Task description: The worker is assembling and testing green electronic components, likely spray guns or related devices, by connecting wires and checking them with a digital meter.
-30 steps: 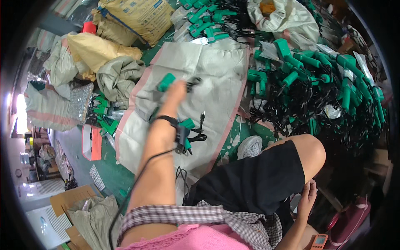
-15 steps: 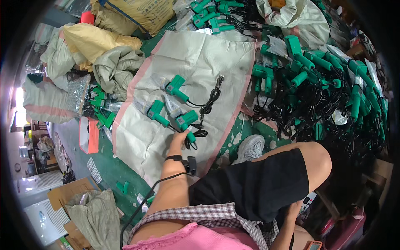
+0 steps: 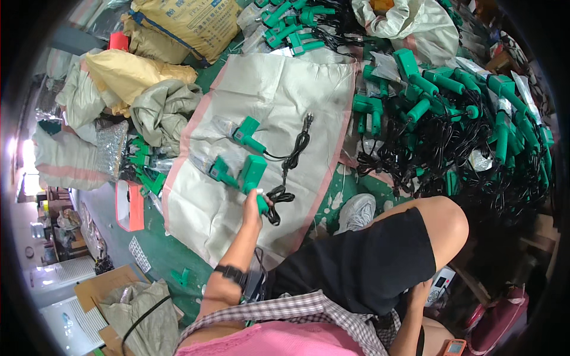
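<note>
My left hand (image 3: pixel 253 204) is wrapped around the handle of a green corded hand tool (image 3: pixel 253 171), its boxy body pointing away from me. A black cord (image 3: pixel 279 199) with a coiled bundle trails beside it on the white woven sheet (image 3: pixel 267 89). Just beyond the held tool lies a second green tool (image 3: pixel 221 169), partly covered by it. A third green tool (image 3: pixel 247 133) rests farther off, its front end in clear plastic and its cord (image 3: pixel 300 142) stretched to the right. My right hand (image 3: pixel 419 292) is low by my bent leg, near a white device (image 3: pixel 440 285); its fingers are mostly hidden.
A large heap of green tools with tangled black cords (image 3: pixel 451 130) lies to the right. More green tools (image 3: pixel 297 32) sit at the far edge. Sacks (image 3: pixel 136 71) and an orange-red open box (image 3: pixel 135 207) stand on the left. An orange device (image 3: pixel 454 347) is at the bottom right.
My left hand has lifted the held green tool and tilted it, its body now more upright and overlapping the neighbouring tool. My left forearm has drawn slightly left. The whole view has shifted a little.
</note>
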